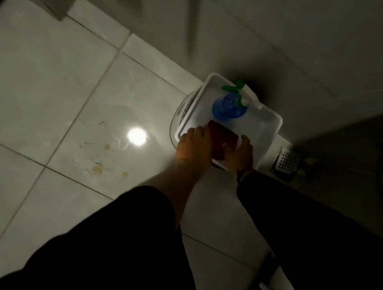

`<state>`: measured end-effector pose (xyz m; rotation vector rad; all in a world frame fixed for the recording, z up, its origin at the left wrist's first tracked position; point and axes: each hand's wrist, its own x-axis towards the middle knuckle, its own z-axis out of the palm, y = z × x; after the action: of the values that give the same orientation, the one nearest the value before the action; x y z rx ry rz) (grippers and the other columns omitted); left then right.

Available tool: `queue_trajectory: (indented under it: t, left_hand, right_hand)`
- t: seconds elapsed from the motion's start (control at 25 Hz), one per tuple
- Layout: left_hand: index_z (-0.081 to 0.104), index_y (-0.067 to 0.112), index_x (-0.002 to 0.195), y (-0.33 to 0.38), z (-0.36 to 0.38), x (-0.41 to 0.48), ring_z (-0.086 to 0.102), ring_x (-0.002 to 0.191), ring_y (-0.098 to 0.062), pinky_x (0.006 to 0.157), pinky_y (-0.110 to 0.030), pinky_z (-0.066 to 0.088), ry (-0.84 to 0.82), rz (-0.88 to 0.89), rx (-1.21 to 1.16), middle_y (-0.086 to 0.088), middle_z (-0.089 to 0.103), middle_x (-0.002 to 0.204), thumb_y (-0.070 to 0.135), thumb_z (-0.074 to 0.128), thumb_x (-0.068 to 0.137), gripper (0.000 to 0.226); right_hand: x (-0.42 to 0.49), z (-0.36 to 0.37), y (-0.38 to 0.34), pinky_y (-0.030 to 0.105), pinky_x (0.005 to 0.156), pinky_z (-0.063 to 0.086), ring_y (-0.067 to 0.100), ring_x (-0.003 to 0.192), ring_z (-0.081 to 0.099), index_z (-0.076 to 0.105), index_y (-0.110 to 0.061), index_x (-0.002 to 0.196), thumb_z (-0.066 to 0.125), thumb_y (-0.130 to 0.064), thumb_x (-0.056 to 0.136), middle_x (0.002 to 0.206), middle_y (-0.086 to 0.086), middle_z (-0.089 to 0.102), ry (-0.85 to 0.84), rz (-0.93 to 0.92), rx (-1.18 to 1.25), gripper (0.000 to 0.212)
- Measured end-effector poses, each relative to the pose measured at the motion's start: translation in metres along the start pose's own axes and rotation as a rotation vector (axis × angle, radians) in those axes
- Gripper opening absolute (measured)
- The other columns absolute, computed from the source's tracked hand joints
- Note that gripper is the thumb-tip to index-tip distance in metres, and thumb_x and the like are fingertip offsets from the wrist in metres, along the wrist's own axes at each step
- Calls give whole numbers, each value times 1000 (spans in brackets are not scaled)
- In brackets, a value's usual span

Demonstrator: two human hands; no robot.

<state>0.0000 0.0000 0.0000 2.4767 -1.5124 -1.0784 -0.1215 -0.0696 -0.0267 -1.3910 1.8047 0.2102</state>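
Gripping tray [273, 118]: left hand [191, 146], right hand [240, 155]

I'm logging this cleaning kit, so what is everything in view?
tray: one, white, low by the wall
spray bottle: one, blue with green trigger, in the tray
pad: one, dark red, at the tray's near end
bowl: one, clear, under the tray's left side
metal grid: one, silver, right of the tray
stains: several, yellowish, on the floor tiles
left hand: one, grips the tray's near rim
right hand: one, grips the same rim
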Motion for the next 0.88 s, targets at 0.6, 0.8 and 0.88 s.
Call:
queue_trajectory:
  t: [0.6,0.8,0.88]
  left_hand:
    - [57,29,114,22,-47,-27,61,90,-9,75,-26,47,180,-186,-833,8,57,112,45,67,88,32]
    - [55,36,130,-52,-92,-123,63,109,-4,91,-27,58,367,-161,-843,14,63,126,43,71,84,49]
    - [58,42,137,-113,-86,-155,65,114,3,98,-27,60,310,-120,-1000,21,66,129,34,69,81,58]
  right_hand:
    - [-68,3,-64,52,122,50,38,137,63,64,-6,145,62,-24,106,148,20,66,167,208,1212,43]
    - [-178,27,-113,55,118,50,37,141,62,52,-21,157,66,-53,97,155,17,62,-291,-19,1121,70]
    - [-194,66,-121,49,106,61,37,134,68,57,-16,152,67,-45,94,146,18,69,-466,-90,847,65]
